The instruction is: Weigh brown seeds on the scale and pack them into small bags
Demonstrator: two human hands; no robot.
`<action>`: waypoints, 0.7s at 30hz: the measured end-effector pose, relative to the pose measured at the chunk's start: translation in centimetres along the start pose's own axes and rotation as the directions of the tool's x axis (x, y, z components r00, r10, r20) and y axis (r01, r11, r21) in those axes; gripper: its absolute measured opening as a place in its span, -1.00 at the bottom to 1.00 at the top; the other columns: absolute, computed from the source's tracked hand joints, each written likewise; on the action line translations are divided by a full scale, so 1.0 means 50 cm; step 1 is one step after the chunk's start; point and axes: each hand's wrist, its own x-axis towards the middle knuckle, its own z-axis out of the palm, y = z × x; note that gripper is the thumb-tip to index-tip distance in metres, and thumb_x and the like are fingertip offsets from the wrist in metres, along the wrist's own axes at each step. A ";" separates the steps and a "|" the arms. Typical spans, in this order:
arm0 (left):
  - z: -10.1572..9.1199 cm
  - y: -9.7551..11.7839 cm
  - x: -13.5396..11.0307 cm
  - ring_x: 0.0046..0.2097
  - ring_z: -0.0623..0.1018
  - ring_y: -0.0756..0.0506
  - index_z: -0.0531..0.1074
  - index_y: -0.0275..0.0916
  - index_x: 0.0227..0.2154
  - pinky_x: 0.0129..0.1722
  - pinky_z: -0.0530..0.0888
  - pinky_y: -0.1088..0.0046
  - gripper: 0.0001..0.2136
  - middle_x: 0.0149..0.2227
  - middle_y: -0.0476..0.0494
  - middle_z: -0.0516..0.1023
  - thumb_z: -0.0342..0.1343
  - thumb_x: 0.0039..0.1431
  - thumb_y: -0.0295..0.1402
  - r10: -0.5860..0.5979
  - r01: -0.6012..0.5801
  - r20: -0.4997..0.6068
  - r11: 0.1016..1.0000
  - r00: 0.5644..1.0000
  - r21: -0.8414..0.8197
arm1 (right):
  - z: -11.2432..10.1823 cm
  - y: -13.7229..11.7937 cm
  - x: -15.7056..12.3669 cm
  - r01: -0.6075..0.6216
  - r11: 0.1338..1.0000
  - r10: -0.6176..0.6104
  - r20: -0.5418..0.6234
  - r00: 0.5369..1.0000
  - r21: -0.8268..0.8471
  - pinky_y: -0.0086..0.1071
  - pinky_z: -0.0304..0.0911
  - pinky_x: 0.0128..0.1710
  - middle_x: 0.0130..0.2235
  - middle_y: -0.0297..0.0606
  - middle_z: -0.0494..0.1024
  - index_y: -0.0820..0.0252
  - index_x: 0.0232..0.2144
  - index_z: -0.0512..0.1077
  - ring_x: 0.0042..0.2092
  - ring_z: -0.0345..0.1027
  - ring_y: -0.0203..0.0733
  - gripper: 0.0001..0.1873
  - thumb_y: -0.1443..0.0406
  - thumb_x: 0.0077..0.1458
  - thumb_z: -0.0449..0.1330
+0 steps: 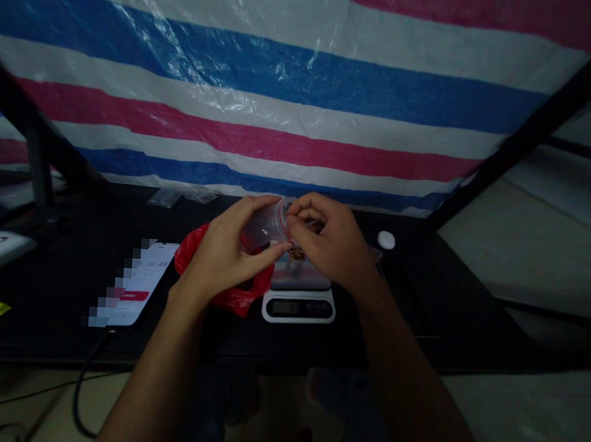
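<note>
Both my hands hold a small clear zip bag [268, 227] with a red seal strip above a small white kitchen scale [299, 301]. My left hand [224, 246] pinches the bag's left side and lower edge. My right hand [330, 243] pinches the bag's mouth at the red strip. Something small and brownish lies on the scale platform, mostly hidden behind my fingers. A red plastic bag [231, 296] lies under my left hand, touching the scale's left side.
A phone [139, 283] with a lit screen lies left of the red bag, a cable running off the dark table's [44, 312] front edge. Spare clear bags [177, 196] lie at the back. A small white round object [386, 239] sits right. A striped tarp [283, 87] hangs behind.
</note>
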 end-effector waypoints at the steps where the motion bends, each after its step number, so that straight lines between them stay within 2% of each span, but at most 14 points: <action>1: 0.001 -0.001 -0.001 0.03 0.58 -0.20 0.40 -0.19 0.11 0.09 0.48 0.27 -0.51 0.04 -0.17 0.58 0.28 0.15 -0.14 -0.015 0.015 -0.008 1.000 1.000 -0.011 | 0.001 0.001 0.000 -0.003 1.000 0.003 0.006 1.000 0.005 -0.36 0.32 -0.34 -0.41 -0.37 0.54 0.13 -0.36 0.42 -0.36 0.44 -0.25 -0.97 0.35 0.12 0.18; 5: -0.001 -0.005 -0.005 -0.05 0.61 -0.16 0.42 -0.20 0.01 -0.01 0.51 0.35 -0.57 -0.04 -0.13 0.61 0.27 0.15 -0.12 -0.087 0.087 0.002 0.995 0.996 -0.042 | -0.001 0.000 0.000 -0.015 0.999 0.016 0.028 0.999 -0.029 -0.36 0.33 -0.35 -0.38 -0.32 0.59 0.15 -0.39 0.46 -0.33 0.47 -0.23 -0.93 0.30 0.14 0.22; 8: -0.008 -0.015 -0.005 -0.05 0.61 -0.18 0.41 -0.20 0.04 -0.03 0.51 0.34 -0.54 -0.03 -0.14 0.61 0.25 0.16 -0.07 -0.142 0.142 0.050 0.990 0.989 -0.007 | -0.019 0.008 0.004 -0.029 0.995 0.033 0.037 0.999 -0.094 -0.35 0.34 -0.34 -0.38 -0.31 0.59 0.17 -0.41 0.47 -0.34 0.47 -0.22 -0.88 0.30 0.18 0.19; 10: -0.012 -0.027 -0.005 -0.02 0.61 -0.22 0.40 -0.19 0.11 -0.01 0.51 0.29 -0.47 0.02 -0.16 0.61 0.24 0.16 -0.04 -0.184 0.180 0.149 0.983 0.972 0.040 | -0.042 0.024 0.005 -0.020 0.988 0.031 0.068 0.997 -0.154 -0.33 0.36 -0.28 -0.34 -0.28 0.61 0.18 -0.38 0.49 -0.29 0.49 -0.20 -0.89 0.34 0.18 0.17; 12: -0.012 -0.043 -0.008 -0.03 0.62 -0.24 0.41 -0.18 0.14 -0.02 0.52 0.25 -0.46 0.04 -0.17 0.61 0.22 0.17 -0.03 -0.231 0.220 0.299 0.973 0.926 0.073 | -0.069 0.048 0.004 0.000 0.974 0.035 0.147 0.988 -0.228 -0.30 0.38 -0.18 -0.23 -0.24 0.64 0.19 -0.29 0.53 -0.19 0.52 -0.17 -0.90 0.38 0.14 0.21; 14: -0.006 -0.056 -0.012 -0.03 0.62 -0.24 0.43 -0.18 0.13 -0.02 0.52 0.23 -0.47 0.04 -0.18 0.61 0.22 0.16 -0.04 -0.265 0.252 0.422 0.964 0.867 0.089 | -0.092 0.075 0.000 -0.038 0.955 0.116 0.249 0.962 -0.295 -0.29 0.39 -0.12 -0.11 -0.18 0.64 0.20 -0.17 0.54 -0.10 0.52 -0.13 -0.77 0.40 0.06 0.29; 16: 0.004 -0.061 -0.016 -0.01 0.61 -0.25 0.45 -0.20 0.11 0.01 0.52 0.22 -0.48 0.05 -0.21 0.61 0.24 0.14 -0.05 -0.271 0.262 0.482 0.961 0.833 0.088 | -0.104 0.097 -0.004 -0.075 0.933 0.201 0.336 0.920 -0.351 -0.26 0.40 -0.06 -0.04 -0.14 0.62 0.21 -0.08 0.54 -0.04 0.51 -0.09 -0.64 0.38 0.01 0.35; 19: 0.017 -0.057 -0.019 0.06 0.58 -0.26 0.46 -0.21 0.09 0.08 0.49 0.20 -0.48 0.10 -0.23 0.57 0.27 0.11 -0.07 -0.241 0.243 0.501 0.968 0.831 0.063 | -0.100 0.113 -0.008 -0.092 0.908 0.277 0.422 0.864 -0.408 -0.22 0.40 0.00 -0.02 -0.13 0.63 0.20 -0.03 0.55 -0.02 0.52 -0.05 -0.59 0.33 0.01 0.39; 21: 0.022 -0.052 -0.018 0.09 0.57 -0.28 0.46 -0.21 0.08 0.11 0.48 0.19 -0.48 0.11 -0.24 0.57 0.29 0.10 -0.09 -0.240 0.245 0.510 0.968 0.826 0.057 | -0.089 0.116 -0.007 -0.111 0.899 0.311 0.440 0.843 -0.423 -0.21 0.39 0.02 -0.02 -0.14 0.64 0.19 -0.02 0.55 -0.02 0.52 -0.05 -0.57 0.32 0.02 0.39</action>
